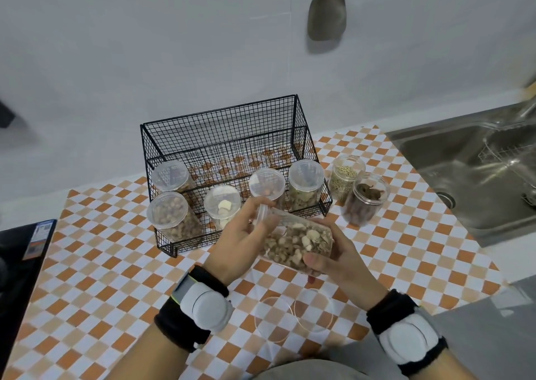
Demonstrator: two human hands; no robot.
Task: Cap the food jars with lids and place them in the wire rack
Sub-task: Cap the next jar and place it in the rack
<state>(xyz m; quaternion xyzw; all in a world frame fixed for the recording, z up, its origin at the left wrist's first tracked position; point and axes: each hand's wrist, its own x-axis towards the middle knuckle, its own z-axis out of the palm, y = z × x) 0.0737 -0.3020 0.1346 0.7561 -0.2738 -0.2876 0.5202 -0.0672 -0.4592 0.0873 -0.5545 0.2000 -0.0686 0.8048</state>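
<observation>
A clear jar of pale nut pieces (298, 243) lies tilted on its side in front of the black wire rack (226, 136). My right hand (333, 255) holds its body. My left hand (237, 231) grips the clear lid (262, 213) at its mouth. Several capped jars stand in the rack (166, 214) (222, 205) (306, 182). Right of the rack stand two uncapped jars: one of greenish seeds (346, 176) and one of dark brown food (367, 200). Two loose clear lids (274, 318) (314, 310) lie on the mat near me.
An orange and white checked mat (116, 263) covers the counter. A steel sink (475, 176) sits at the right. A dark stove edge (20, 266) is at the left. A metal spatula (327, 11) hangs on the wall.
</observation>
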